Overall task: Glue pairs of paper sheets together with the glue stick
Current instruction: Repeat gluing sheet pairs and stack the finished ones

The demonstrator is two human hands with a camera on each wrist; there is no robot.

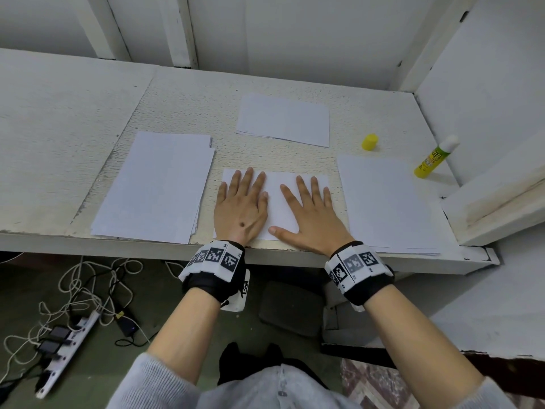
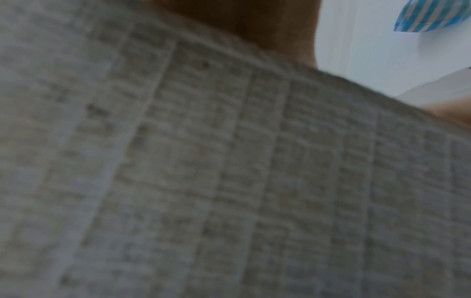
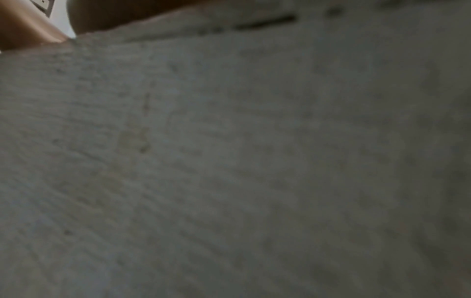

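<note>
Paper sheet [image 1: 275, 202] lies on rough white table [image 1: 73, 143], both palms flat.

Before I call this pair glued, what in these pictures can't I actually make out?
- Glue seam: head view, hidden under the pressed sheet and both flat hands, left hand, right hand.
- Fingers and paper: both wrist views show only blurred grey surface close up.
- Glue stick label: head view, too small to read.
- Sheet counts in the left stack and right stack: edges too fine.
</note>
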